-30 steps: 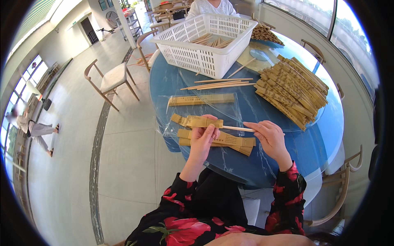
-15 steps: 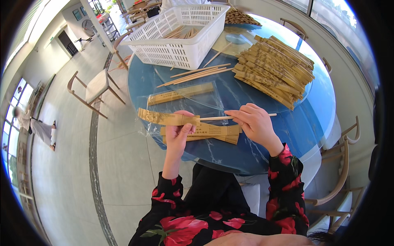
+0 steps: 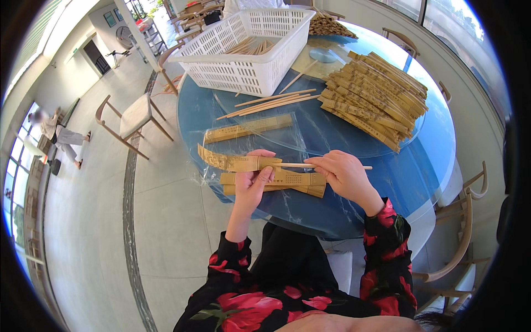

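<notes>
Brown paper forms the long sleeve [image 3: 227, 161] pinched between the thumb and fingers of the left hand [image 3: 253, 187], its free end curving off to the left. The right hand [image 3: 345, 172] grips a pale wooden stick [image 3: 296, 165] that meets the sleeve's right end, both above the blue desk [image 3: 401, 185]. Flat sleeves [image 3: 298, 180] lie just beneath; farther back are loose sticks [image 3: 268, 103], a white basket [image 3: 229, 77] and, rightward, a heap of sleeves [image 3: 376, 99].

A hand could pass over the blue tabletop [image 3: 406, 180] right of the right hand [image 3: 342, 174]; the chopstick-sleeve pile [image 3: 377, 99] blocks beyond; the perforated plastic basket [image 3: 239, 76] walls off the far left.
</notes>
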`<state>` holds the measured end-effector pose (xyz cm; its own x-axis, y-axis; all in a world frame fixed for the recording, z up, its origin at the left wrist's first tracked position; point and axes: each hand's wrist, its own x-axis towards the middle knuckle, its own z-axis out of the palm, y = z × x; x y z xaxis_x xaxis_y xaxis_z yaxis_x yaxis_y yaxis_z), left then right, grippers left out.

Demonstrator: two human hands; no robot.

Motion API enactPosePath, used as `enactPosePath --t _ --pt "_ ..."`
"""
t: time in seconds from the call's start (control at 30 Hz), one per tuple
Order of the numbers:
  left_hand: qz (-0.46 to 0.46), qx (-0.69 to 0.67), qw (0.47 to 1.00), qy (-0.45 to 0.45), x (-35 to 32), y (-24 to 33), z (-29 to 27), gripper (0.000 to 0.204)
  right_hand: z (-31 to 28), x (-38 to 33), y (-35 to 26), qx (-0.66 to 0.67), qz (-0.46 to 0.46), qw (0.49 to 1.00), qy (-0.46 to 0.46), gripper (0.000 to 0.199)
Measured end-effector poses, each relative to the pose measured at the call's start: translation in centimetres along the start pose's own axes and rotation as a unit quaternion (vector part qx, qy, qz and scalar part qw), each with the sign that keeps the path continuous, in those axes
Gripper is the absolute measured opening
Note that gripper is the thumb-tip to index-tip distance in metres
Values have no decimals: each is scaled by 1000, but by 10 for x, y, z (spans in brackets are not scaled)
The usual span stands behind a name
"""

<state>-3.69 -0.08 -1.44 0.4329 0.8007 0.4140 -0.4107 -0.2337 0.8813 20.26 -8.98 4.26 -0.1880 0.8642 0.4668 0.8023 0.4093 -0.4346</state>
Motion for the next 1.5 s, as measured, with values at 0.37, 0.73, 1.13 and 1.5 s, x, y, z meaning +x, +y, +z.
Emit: enactPosePath --t 0.37,0.73,1.13,1.5 --pt "-99 -113 988 -39 -5 -20 56 36 16 -6 -13 27 67 997 7 41" --pt "-50 -191 971 132 12 -2 6 33 6 -5 -5 -46 8 998 35 24" --pt "-150 -129 978 64 -6 -11 50 42 19 -7 -19 123 66 989 -39 41" --pt "-169 -190 967 29 -5 3 45 47 8 -8 -13 457 121 871 -131 49"
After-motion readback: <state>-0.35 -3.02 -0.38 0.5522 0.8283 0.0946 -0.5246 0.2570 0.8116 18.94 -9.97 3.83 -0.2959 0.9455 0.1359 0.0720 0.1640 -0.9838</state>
